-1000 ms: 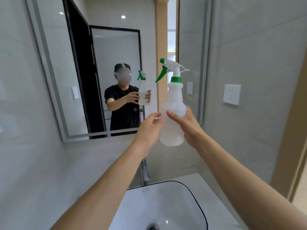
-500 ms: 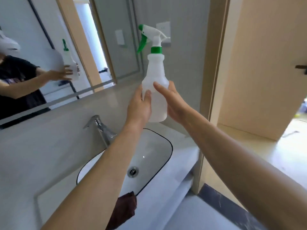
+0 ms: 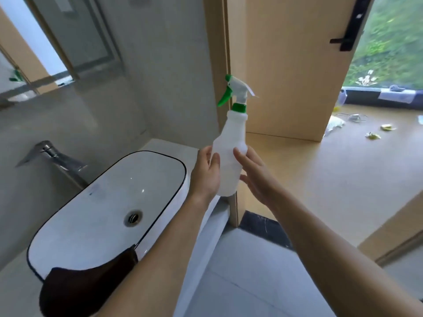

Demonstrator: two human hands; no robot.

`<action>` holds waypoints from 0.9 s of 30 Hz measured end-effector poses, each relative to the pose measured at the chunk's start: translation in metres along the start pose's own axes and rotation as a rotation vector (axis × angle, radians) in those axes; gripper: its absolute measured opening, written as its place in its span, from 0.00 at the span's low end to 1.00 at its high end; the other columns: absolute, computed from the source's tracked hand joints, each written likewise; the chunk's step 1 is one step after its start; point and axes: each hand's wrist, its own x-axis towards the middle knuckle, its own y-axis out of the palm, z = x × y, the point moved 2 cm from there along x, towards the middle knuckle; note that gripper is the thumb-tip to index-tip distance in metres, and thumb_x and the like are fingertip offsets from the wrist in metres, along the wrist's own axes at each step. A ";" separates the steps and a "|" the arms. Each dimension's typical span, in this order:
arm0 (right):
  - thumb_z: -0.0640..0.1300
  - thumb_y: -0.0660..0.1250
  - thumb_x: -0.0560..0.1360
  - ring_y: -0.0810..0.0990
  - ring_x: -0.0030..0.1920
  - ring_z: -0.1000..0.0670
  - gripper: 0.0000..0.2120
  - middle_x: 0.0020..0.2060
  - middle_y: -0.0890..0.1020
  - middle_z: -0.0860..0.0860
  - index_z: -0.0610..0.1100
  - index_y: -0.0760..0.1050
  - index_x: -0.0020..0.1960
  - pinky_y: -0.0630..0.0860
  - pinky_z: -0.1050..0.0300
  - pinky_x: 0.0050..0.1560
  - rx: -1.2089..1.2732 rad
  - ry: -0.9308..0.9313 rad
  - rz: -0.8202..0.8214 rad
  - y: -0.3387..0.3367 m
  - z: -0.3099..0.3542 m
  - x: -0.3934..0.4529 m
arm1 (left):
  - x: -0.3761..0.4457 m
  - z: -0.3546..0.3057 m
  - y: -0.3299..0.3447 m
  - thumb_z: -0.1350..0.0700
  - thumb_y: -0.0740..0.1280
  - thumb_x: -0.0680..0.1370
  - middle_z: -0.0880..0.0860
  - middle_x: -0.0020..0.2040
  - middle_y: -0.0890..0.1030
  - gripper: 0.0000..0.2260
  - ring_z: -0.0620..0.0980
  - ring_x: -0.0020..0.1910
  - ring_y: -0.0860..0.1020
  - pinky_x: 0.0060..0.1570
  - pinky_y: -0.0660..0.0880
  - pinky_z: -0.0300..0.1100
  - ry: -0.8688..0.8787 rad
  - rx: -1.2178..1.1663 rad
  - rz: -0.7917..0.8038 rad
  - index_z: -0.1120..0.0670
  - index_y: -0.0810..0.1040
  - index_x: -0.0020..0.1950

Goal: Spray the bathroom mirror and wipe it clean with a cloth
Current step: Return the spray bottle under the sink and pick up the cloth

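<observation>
A white spray bottle (image 3: pixel 229 161) with a green trigger and collar stands upright above the counter's right end. My left hand (image 3: pixel 204 175) is wrapped around its left side. My right hand (image 3: pixel 254 177) sits at its right side with straight, spread fingers; only the thumb touches the bottle. A strip of the mirror (image 3: pixel 34 53) shows at the upper left. A dark brown cloth (image 3: pixel 87 284) hangs over the near rim of the white sink (image 3: pixel 160 161).
A chrome faucet (image 3: pixel 52 156) stands behind the sink on the grey counter (image 3: pixel 169 145). A wooden door frame (image 3: pixel 219 65) and open door (image 3: pixel 286 65) are right of the counter. Scraps (image 3: pixel 373 135) lie on the wooden floor beyond.
My view has swung right and down, away from the mirror. The bottle has come down from mirror height to just above the counter's end. My right hand's fingers have loosened off it.
</observation>
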 end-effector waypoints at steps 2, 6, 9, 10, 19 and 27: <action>0.53 0.62 0.81 0.83 0.53 0.56 0.18 0.57 0.81 0.50 0.47 0.70 0.68 0.82 0.56 0.54 0.011 0.025 -0.069 -0.023 -0.034 -0.006 | -0.001 0.027 0.029 0.47 0.53 0.85 0.52 0.62 0.75 0.14 0.51 0.56 0.76 0.54 0.79 0.50 -0.030 0.024 0.050 0.48 0.65 0.69; 0.56 0.62 0.81 0.82 0.56 0.54 0.20 0.59 0.80 0.52 0.49 0.68 0.69 0.81 0.57 0.48 0.045 0.121 -0.141 -0.054 -0.119 -0.021 | -0.005 0.098 0.082 0.45 0.53 0.84 0.53 0.60 0.75 0.14 0.53 0.54 0.77 0.54 0.81 0.55 -0.092 0.074 0.152 0.46 0.65 0.69; 0.58 0.62 0.81 0.79 0.61 0.51 0.22 0.63 0.79 0.50 0.48 0.67 0.71 0.79 0.52 0.51 0.112 0.175 -0.181 -0.071 -0.202 -0.030 | -0.010 0.169 0.117 0.48 0.54 0.84 0.53 0.57 0.77 0.12 0.51 0.51 0.77 0.52 0.80 0.52 -0.098 0.096 0.176 0.47 0.69 0.66; 0.58 0.62 0.81 0.79 0.62 0.49 0.22 0.63 0.79 0.49 0.48 0.68 0.70 0.80 0.49 0.53 0.145 0.199 -0.200 -0.074 -0.225 -0.032 | -0.010 0.188 0.125 0.49 0.54 0.84 0.52 0.57 0.77 0.12 0.50 0.51 0.77 0.51 0.80 0.49 -0.088 0.104 0.173 0.47 0.70 0.65; 0.56 0.61 0.82 0.82 0.57 0.45 0.22 0.61 0.81 0.45 0.48 0.68 0.72 0.81 0.54 0.43 0.360 0.316 -0.227 -0.074 -0.438 -0.034 | -0.014 0.385 0.178 0.50 0.52 0.84 0.54 0.62 0.75 0.16 0.53 0.57 0.76 0.59 0.77 0.55 -0.018 0.388 0.132 0.47 0.72 0.68; 0.58 0.58 0.82 0.80 0.58 0.42 0.22 0.62 0.80 0.42 0.45 0.69 0.70 0.79 0.45 0.52 0.577 0.438 -0.124 -0.037 -0.545 -0.021 | -0.025 0.476 0.167 0.53 0.53 0.85 0.56 0.73 0.70 0.20 0.56 0.69 0.71 0.66 0.70 0.50 -0.025 0.593 0.046 0.53 0.64 0.77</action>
